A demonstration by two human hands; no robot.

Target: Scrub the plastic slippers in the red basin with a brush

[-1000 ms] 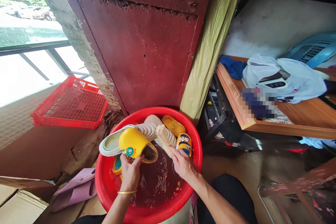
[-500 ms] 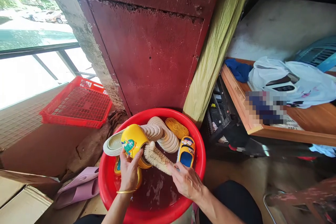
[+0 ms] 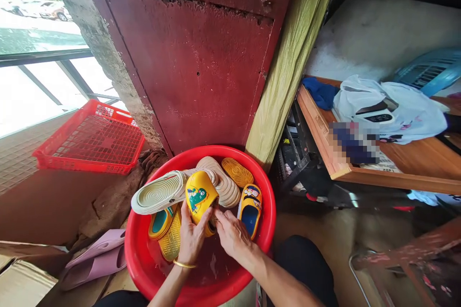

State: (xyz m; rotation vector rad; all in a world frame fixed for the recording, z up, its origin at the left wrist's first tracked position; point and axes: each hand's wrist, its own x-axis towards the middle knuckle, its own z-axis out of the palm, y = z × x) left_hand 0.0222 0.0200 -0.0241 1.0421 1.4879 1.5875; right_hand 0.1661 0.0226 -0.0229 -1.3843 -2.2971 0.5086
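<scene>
My left hand grips a yellow slipper with a green dinosaur on its top, holding it over a red basin. My right hand is closed at the slipper's opening; the scrubbing brush it holds is almost wholly hidden inside the slipper and behind the fingers. Around them in the basin lie a pale green slipper, white ridged soles, a yellow sole, a yellow slipper with a blue inside, and more yellow footwear at the left. Dark water covers the basin's bottom.
A red plastic crate rests at the left, above a pair of purple slippers. Behind the basin stands a dark red door. At the right, a wooden shelf carries a white bag and cloth.
The brush in my right hand has gone into the yellow slipper's opening. My left hand has shifted the slipper slightly right, uncovering the pale green slipper. The camera view has turned a little.
</scene>
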